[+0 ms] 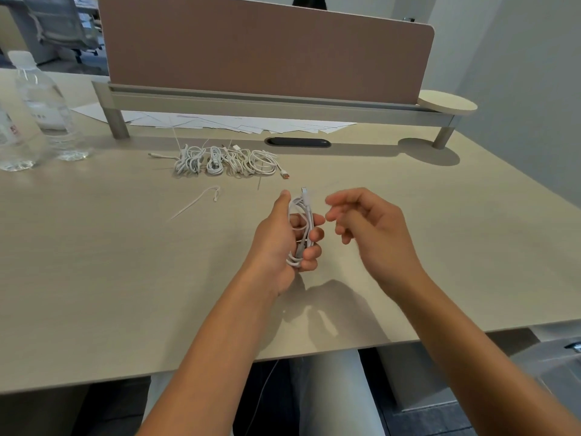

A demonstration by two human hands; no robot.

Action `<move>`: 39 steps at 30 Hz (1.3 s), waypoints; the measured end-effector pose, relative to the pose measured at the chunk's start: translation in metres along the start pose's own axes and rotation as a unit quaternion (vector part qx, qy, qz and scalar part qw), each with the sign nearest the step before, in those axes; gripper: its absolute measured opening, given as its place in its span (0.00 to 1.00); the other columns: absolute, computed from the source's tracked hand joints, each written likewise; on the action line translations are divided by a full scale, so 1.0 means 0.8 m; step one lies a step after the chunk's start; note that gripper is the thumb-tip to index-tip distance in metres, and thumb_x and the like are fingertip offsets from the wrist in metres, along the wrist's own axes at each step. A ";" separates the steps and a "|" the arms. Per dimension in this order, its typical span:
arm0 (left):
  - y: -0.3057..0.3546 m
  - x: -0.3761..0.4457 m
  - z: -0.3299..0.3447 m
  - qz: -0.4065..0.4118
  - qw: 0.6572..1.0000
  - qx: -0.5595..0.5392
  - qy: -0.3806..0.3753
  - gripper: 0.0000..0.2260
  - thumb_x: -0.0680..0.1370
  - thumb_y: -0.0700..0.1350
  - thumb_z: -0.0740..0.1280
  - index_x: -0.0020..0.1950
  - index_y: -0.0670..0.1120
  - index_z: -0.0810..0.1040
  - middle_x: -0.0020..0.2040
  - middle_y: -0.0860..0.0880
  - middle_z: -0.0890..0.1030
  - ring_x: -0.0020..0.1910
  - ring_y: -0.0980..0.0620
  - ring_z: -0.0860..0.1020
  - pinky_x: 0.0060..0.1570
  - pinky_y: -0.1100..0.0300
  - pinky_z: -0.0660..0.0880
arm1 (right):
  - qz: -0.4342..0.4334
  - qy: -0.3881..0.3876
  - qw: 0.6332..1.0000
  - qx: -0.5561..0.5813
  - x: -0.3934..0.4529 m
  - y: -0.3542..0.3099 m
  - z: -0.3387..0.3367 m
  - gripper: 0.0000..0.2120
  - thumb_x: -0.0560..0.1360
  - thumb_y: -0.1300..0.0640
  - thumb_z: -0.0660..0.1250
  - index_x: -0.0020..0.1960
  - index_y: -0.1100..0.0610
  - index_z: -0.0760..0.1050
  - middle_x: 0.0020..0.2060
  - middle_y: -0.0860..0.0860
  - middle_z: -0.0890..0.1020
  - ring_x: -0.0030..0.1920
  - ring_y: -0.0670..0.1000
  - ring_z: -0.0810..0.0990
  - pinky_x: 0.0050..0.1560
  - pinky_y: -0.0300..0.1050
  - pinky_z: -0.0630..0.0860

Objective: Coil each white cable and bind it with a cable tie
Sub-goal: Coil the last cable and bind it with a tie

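My left hand (284, 239) grips a coiled white cable (302, 220) above the middle of the desk, its plug end sticking up past my thumb. My right hand (367, 229) hovers just to the right of the coil, fingers loosely curled, holding nothing and slightly blurred. Farther back lies a row of several coiled white cables (226, 160), with thin tie tails sticking out of some. A loose white cable tie (201, 199) lies on the desk (125, 262) to the left of my hands.
Two clear plastic bottles (47, 111) stand at the far left. A raised shelf with a brown divider panel (267, 45) runs across the back, white papers (239, 124) under it. A dark cable slot (298, 142) sits behind the coils. The desk's front edge is near my forearms.
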State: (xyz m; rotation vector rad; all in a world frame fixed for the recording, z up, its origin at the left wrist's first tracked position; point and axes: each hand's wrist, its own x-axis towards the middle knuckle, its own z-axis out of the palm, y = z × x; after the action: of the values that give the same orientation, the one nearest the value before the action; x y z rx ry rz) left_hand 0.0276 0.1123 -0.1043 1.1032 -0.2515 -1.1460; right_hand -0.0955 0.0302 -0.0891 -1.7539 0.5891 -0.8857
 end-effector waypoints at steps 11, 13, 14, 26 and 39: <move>-0.002 0.000 -0.003 0.017 0.999 0.001 0.028 0.23 0.82 0.65 0.59 0.48 0.45 0.75 0.34 0.45 0.74 0.24 0.49 0.67 0.24 0.63 0.61 | -0.121 -0.020 0.978 -0.172 -0.007 0.006 0.034 0.08 0.75 0.61 0.77 0.49 0.48 0.88 0.42 0.47 0.80 0.41 0.41 0.76 0.43 0.30 0.67; 0.000 -0.002 -0.004 0.029 0.999 -0.013 0.022 0.23 0.82 0.64 0.59 0.46 0.44 0.76 0.36 0.44 0.78 0.25 0.49 0.67 0.26 0.63 0.61 | -0.097 0.005 0.987 -0.126 -0.009 0.004 0.037 0.08 0.74 0.59 0.77 0.48 0.47 0.88 0.41 0.49 0.80 0.42 0.40 0.75 0.44 0.30 0.67; 0.000 -0.005 -0.002 0.028 0.999 -0.019 0.017 0.24 0.82 0.64 0.59 0.45 0.44 0.77 0.37 0.43 0.80 0.25 0.49 0.67 0.26 0.63 0.60 | -0.086 0.021 0.990 -0.113 -0.011 0.003 0.039 0.07 0.74 0.59 0.78 0.49 0.48 0.89 0.42 0.50 0.79 0.42 0.40 0.74 0.44 0.29 0.68; -0.003 -0.004 -0.005 0.080 0.996 0.028 0.033 0.27 0.84 0.64 0.57 0.46 0.42 0.80 0.33 0.45 0.74 0.24 0.49 0.67 0.25 0.62 0.61 | -0.033 0.032 0.998 -0.045 -0.007 -0.019 0.017 0.07 0.80 0.54 0.71 0.57 0.46 0.84 0.39 0.44 0.83 0.39 0.40 0.79 0.41 0.35 0.76; 0.005 -0.009 -0.010 0.054 0.998 0.041 0.013 0.31 0.82 0.69 0.55 0.43 0.42 0.78 0.30 0.44 0.73 0.24 0.48 0.66 0.26 0.63 0.59 | -0.044 -0.104 0.962 -0.250 0.001 -0.023 0.003 0.07 0.79 0.57 0.72 0.44 0.53 0.87 0.26 0.34 0.77 0.30 0.40 0.76 0.33 0.29 0.67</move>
State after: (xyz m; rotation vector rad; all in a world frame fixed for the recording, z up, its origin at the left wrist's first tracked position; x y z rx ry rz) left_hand 0.0322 0.1232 -0.1025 1.1618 -0.3374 -1.0321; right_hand -0.0933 0.0373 -0.0719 -2.3129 0.6355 -0.6309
